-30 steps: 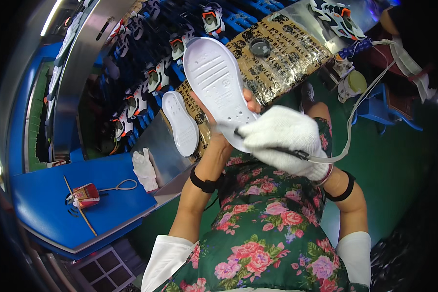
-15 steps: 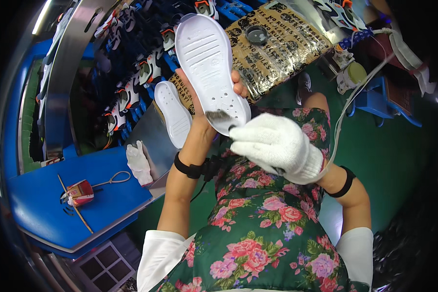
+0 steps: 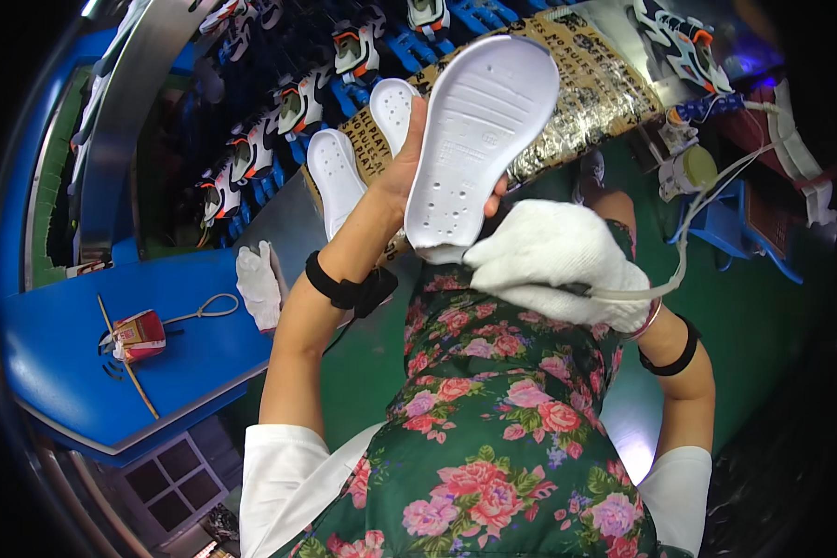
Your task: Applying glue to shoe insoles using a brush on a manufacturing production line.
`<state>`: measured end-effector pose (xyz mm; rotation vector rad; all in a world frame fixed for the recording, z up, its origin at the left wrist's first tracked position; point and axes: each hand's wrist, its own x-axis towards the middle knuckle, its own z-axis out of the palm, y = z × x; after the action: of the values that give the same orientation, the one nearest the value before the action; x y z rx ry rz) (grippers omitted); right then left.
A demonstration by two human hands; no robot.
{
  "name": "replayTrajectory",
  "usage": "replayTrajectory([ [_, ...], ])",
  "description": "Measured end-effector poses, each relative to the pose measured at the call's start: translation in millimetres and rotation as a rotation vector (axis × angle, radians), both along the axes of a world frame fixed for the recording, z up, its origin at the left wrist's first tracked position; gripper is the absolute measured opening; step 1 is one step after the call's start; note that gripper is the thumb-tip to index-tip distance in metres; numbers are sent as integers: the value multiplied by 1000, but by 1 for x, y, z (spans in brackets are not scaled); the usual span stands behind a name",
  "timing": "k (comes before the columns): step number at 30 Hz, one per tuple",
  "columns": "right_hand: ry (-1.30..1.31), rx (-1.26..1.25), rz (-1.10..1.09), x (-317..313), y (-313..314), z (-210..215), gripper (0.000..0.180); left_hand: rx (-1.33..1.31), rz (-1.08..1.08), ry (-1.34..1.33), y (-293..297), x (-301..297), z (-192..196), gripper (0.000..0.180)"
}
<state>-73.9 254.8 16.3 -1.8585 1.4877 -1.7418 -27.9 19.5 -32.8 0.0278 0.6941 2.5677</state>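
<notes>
A white shoe sole (image 3: pixel 479 139) is gripped in my bare left hand (image 3: pixel 399 177), its ridged and perforated face turned up. The fingers wrap round its far side and partly hide behind it. My right hand (image 3: pixel 553 246), in a white knitted glove, is closed at the sole's near end. It pinches a brush whose pale, blurred tip (image 3: pixel 444 253) meets the sole's near rim; the handle is mostly hidden by the glove. A thin white tube (image 3: pixel 679 265) runs to the gloved hand from the right.
Two more white soles (image 3: pixel 337 179) lie behind my left wrist, by a printed brown package (image 3: pixel 614 84). Several shoe uppers (image 3: pixel 302 102) stand on the rack beyond. A loose glove (image 3: pixel 259 284) and a red box (image 3: pixel 139 335) rest at left. A yellow-lidded container (image 3: pixel 693 172) stands at right.
The held sole has shifted right and tilted, uncovering a second loose sole behind it. My gloved hand has moved slightly right, and the brush tip has gone from the sole's face to its near rim.
</notes>
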Motion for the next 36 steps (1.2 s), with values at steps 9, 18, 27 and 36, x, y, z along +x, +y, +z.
replayTrajectory([
  [9, -1198, 165, -276, -15, 18, -18, 21, -10, 395, -24, -1, -26, -32, 63],
  [18, -1476, -77, -440, -9, 14, -54, 19, 245, 805, -232, 15, 7, -19, 55],
  [27, -1383, -58, -377, -5, 4, -48, 19, 431, 399, -445, 51, 80, -18, 79],
  [36, -456, 46, -618, -10, 13, 25, 24, 624, 281, -122, 101, 57, -7, 94],
])
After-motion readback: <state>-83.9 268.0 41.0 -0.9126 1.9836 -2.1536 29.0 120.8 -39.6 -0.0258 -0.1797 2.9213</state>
